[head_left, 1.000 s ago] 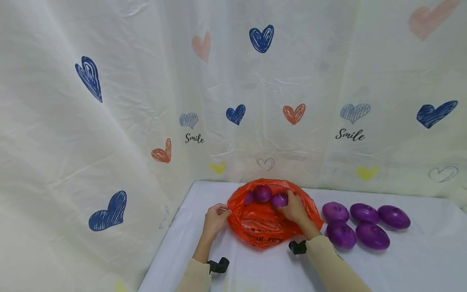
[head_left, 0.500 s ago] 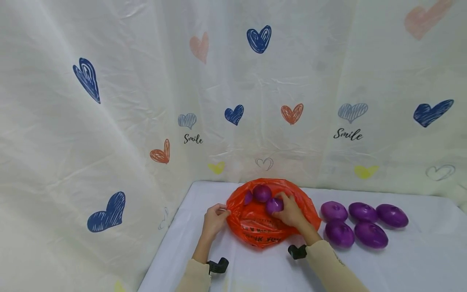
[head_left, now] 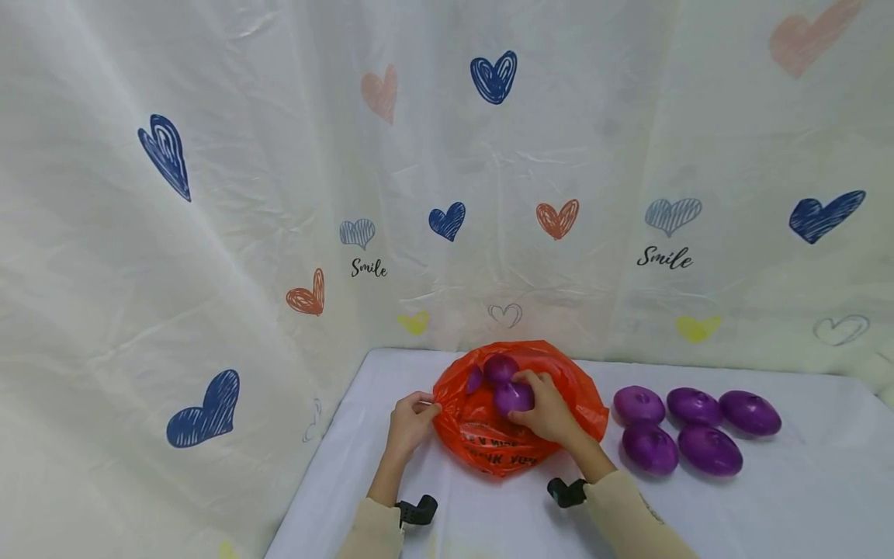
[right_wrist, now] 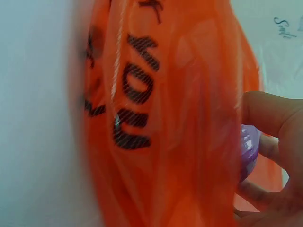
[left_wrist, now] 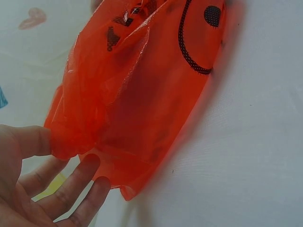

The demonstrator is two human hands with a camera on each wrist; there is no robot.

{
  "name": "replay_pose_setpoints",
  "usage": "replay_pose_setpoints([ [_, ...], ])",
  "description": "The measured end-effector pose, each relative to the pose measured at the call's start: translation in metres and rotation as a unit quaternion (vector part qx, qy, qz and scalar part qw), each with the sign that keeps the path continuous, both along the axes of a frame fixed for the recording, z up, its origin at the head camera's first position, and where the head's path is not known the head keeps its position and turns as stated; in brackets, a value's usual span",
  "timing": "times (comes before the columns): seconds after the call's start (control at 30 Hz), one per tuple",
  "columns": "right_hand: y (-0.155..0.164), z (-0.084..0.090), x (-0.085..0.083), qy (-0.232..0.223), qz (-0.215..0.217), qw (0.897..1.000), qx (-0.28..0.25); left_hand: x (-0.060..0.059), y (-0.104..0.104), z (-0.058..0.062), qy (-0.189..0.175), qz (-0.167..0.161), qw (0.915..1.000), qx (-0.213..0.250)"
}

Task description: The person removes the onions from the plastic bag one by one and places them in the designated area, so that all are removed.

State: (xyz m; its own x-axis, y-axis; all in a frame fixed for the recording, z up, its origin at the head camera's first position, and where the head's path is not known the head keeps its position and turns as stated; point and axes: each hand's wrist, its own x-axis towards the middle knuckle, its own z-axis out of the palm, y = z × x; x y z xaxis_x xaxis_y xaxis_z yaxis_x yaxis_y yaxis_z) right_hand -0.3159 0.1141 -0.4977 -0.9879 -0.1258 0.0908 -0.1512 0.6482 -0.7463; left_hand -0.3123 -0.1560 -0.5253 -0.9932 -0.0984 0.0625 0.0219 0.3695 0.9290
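Observation:
A red plastic bag (head_left: 552, 365) with black print lies open-mouthed on the white table. My left hand (head_left: 410, 425) pinches the bag's left rim between thumb and fingers; the left wrist view shows the thin plastic (left_wrist: 128, 118) bunched at the fingertips. Inside the mouth, my right hand (head_left: 552, 411) grips a shiny purple onion (head_left: 513, 397). In the right wrist view the bag's side covers much of that onion (right_wrist: 249, 149). Right behind it in the bag sits another purple onion (head_left: 500, 367), and part of a third onion (head_left: 474, 379) shows at its left.
Several more purple onions (head_left: 711, 450) rest in two rows on the table (head_left: 803, 497), right of the bag. A pale curtain (head_left: 594, 155) printed with hearts and "Smile" hangs behind and to the left of the table.
My right hand has carried its onion leftward and slightly toward me inside the bag, closer to the other onions there. My left hand keeps its hold on the rim.

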Motion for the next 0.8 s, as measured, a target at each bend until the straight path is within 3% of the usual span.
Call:
replay_pose_setpoints([
  [0.8, 0.021, 0.043, 0.043, 0.091, 0.050, 0.993, -0.052, 0.001, 0.000, 0.001, -0.011, 0.002, 0.9999, 0.001],
])
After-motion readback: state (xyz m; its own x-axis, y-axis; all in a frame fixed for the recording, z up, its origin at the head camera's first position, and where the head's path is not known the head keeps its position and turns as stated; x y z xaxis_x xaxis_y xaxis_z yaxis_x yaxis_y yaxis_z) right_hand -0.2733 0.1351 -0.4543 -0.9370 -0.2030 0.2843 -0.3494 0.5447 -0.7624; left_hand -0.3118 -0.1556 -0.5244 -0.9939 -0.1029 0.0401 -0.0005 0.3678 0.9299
